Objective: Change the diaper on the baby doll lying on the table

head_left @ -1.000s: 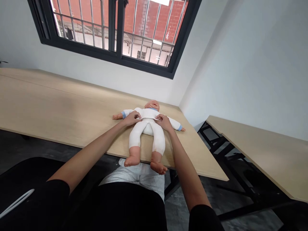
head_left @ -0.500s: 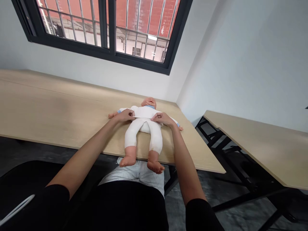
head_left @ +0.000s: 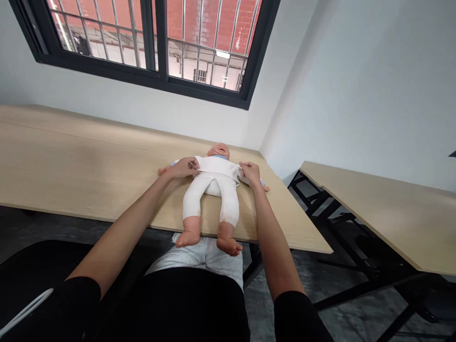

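Observation:
A baby doll (head_left: 193, 195) lies on its back on the table, its head away from me and its bare feet past the near edge. It wears a white shirt (head_left: 218, 166) with blue at the neck and cuffs, and white leggings. My left hand (head_left: 185, 167) is closed at the shirt's left side, fingers curled on the cloth by the hem. At the opposite side, my right hand (head_left: 250, 172) pinches the shirt's edge between thumb and fingers. Below that hand a corner of the hem hangs loose. The fingertips of both hands are partly hidden.
The wooden table (head_left: 89, 166) runs along the wall under a barred window (head_left: 162, 42). Across a gap on the right stands a second table (head_left: 374, 204) with black folding legs. A black chair seat (head_left: 32, 266) is at lower left.
My right hand has moved right and slightly up, from the front hem to the shirt's side. The hem has shifted with it. My left hand stays nearly in place.

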A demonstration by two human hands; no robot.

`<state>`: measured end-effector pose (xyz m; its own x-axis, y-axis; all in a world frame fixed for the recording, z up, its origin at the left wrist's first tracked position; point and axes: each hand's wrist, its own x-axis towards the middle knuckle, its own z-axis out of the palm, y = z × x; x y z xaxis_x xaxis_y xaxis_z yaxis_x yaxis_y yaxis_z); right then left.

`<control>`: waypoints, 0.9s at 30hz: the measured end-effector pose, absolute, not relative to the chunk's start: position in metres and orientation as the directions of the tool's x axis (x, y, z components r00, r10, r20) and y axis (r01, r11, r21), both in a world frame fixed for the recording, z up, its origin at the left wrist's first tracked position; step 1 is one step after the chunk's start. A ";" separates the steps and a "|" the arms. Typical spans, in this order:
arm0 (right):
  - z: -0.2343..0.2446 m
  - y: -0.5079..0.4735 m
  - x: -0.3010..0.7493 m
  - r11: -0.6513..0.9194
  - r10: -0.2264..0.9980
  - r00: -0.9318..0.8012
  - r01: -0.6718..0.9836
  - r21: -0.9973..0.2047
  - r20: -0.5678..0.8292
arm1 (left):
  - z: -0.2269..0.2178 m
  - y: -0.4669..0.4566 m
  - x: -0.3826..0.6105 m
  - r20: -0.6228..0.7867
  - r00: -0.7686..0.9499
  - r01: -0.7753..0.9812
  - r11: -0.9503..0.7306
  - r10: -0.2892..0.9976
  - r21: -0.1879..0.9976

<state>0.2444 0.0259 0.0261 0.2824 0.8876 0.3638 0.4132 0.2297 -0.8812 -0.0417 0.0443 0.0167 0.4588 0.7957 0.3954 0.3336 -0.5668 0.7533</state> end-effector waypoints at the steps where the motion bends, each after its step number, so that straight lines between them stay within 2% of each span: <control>1: 0.026 0.026 0.244 0.231 0.886 0.284 0.414 -0.880 0.366 | 0.017 0.043 -0.040 0.413 0.446 0.326 -0.574 0.794 0.752; 7: 0.029 0.025 0.237 0.298 0.893 0.205 0.401 -0.866 0.402 | 0.022 0.031 -0.033 0.450 0.403 0.268 -0.573 0.797 0.775; 11: 0.032 0.020 0.223 0.479 0.867 -0.066 0.389 -0.787 0.495 | 0.024 0.028 -0.031 0.433 0.378 0.176 -0.523 0.818 0.834; 15: 0.029 0.014 0.211 0.547 0.837 -0.306 0.443 -0.710 0.454 | 0.020 0.035 -0.031 0.385 0.385 0.138 -0.465 0.839 0.875; 19: 0.025 0.016 0.210 0.549 0.835 -0.332 0.439 -0.711 0.440 | 0.016 0.042 -0.031 0.343 0.397 0.180 -0.438 0.851 0.881; 27: 0.030 0.018 0.219 0.477 0.872 -0.313 0.375 -0.795 0.375 | 0.021 0.034 -0.031 0.327 0.435 0.241 -0.459 0.839 0.855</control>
